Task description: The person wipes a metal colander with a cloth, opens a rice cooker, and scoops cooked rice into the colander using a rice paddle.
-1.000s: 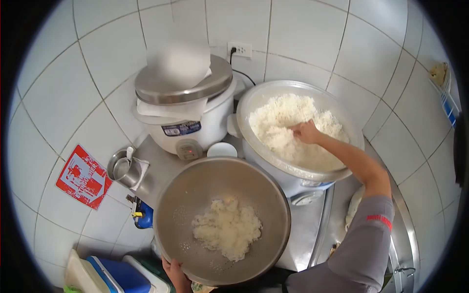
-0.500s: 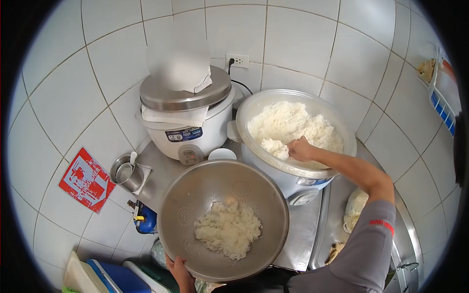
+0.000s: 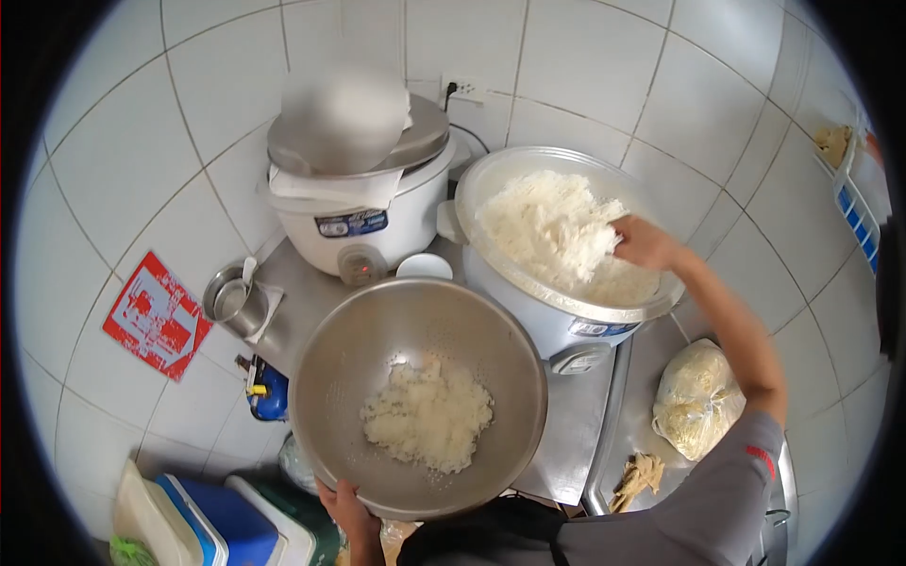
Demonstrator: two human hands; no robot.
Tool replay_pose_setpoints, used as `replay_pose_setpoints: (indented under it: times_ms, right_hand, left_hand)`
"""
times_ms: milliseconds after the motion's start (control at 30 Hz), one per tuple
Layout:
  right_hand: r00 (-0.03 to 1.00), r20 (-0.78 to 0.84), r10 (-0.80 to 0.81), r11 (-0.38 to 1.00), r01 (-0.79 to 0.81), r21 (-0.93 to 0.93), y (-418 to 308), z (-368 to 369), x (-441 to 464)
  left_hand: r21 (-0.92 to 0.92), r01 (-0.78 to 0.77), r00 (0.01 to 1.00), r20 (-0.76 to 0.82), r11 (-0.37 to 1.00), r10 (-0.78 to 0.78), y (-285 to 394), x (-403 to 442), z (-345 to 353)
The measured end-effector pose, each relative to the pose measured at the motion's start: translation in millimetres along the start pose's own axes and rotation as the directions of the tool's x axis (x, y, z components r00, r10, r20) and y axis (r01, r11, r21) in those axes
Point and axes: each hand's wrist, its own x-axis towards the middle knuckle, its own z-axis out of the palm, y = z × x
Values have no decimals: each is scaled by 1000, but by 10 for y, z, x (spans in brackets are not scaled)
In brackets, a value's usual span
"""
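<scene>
1. Left hand (image 3: 351, 514) is gripping the steel bowl (image 3: 328, 401) at seven o'clock.
2. Right hand (image 3: 646, 243) is touching rice (image 3: 552, 226) (whether closed on any, I cannot tell) inside the cooker (image 3: 540, 320).
3. The cooker is standing toward the bowl's one o'clock.

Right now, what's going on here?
A person's left hand holds the rim of a metal colander with a clump of rice in it. The right hand is in the open rice cooker, its fingers at the heaped rice. A second cooker beside it has its lid on top.
</scene>
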Motion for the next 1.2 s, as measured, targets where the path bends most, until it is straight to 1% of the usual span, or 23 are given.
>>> replay_pose_setpoints:
  times_ms: [67,100,167,233,267,300,400,467,533,600,633,733,833,900,933,1000,1033,1067,1100,1200]
  right_hand:
    - [998,9,61,996,-60,-61,-501,-152,-117]
    - [998,-44,-48,984,40,-171,-695,-87,-151]
    - [951,-126,-282,899,216,-382,-1096,149,-226]
    - [967,-49,-252,796,178,-578,-1453,449,-199]
    - [970,55,-238,742,218,-633,-1629,522,-222]
    - [947,93,-307,654,281,-702,-1657,685,-202]
    - [921,87,-380,737,358,-573,-1753,1078,-251]
    - [890,168,-425,730,446,-518,-1817,1380,-304]
    - [868,184,-462,786,497,-369,-1740,2094,-316]
    - [805,294,-516,752,590,-294,-1595,2462,-496]
    - [769,338,-543,735,630,-250,-1567,2533,-524]
    - [815,282,-507,767,575,-285,-1681,1886,-546]
    - [869,-44,-492,850,470,-239,-1522,1442,-502]
    - [887,-177,-426,887,371,-274,-1346,1078,-475]
    - [895,-253,-366,920,308,-243,-1270,863,-462]
    - [886,-376,-271,959,214,-188,-1005,533,-321]
    - [874,-425,-236,969,181,-167,-828,383,-215]
    - [840,-495,-222,973,153,-175,-578,310,-27]
    - [800,-536,-270,946,116,-303,-312,280,179]
    - [861,-392,-325,824,54,-565,427,322,907]
  left_hand:
    - [-9,3,1000,-24,1000,-3,-81,-20,-53]
    - [-14,38,999,-34,999,-38,-46,-38,-41]
    - [-1,35,999,-2,999,-35,-30,-42,-51]
    - [-20,33,999,27,999,-33,-38,-26,-72]
    - [-46,39,999,36,998,-37,-51,-21,-78]
    - [-75,43,998,45,996,-40,-57,-18,-76]
    - [-59,53,998,24,997,-52,-47,-32,-65]
    - [-77,55,998,25,996,-53,-3,-52,-29]
    - [-111,72,997,22,991,-70,4,-72,-4]
    - [-149,101,995,5,984,-102,11,-93,-11]
    - [-134,84,996,-2,987,-85,16,-81,-32]
    - [-104,61,998,-23,993,-64,-31,-125,-41]
    - [-80,57,998,7,995,-57,1,-66,4]
    - [-65,46,998,37,997,-44,-14,-32,-47]
    - [-55,46,999,31,997,-44,-9,-19,-46]
    - [-38,44,999,9,998,-43,-14,-7,-45]
    - [7,46,999,27,999,-46,-49,21,-101]
    - [0,40,999,5,999,-40,-49,17,-74]
    - [-8,36,999,-19,999,-36,-20,-4,-31]
    - [-4,17,998,-64,1000,-17,-38,-25,-12]
